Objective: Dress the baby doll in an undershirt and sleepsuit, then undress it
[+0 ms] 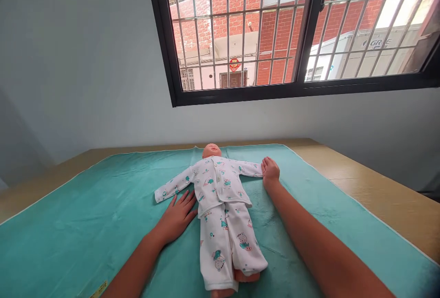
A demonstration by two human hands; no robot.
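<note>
A baby doll (212, 150) lies on its back on a teal cloth (113, 197), its head toward the wall. It wears a white long-sleeved top (218, 181) with small prints and matching white trousers (223, 238). Both sleeves stretch out to the sides; the feet show partly below the trouser legs. My left hand (178, 215) rests flat with fingers spread, beside the doll's waist and just under the sleeve on that side. At the end of the other sleeve, my right hand (270, 169) is closed around the cuff; the doll's hand there is hidden.
The cloth covers most of a wooden table (374, 188), whose bare wood shows along the edges. A pale wall (103, 82) rises behind it, with a dark-framed barred window (237, 94) above. A small yellowish label (99, 289) lies at the cloth's near left.
</note>
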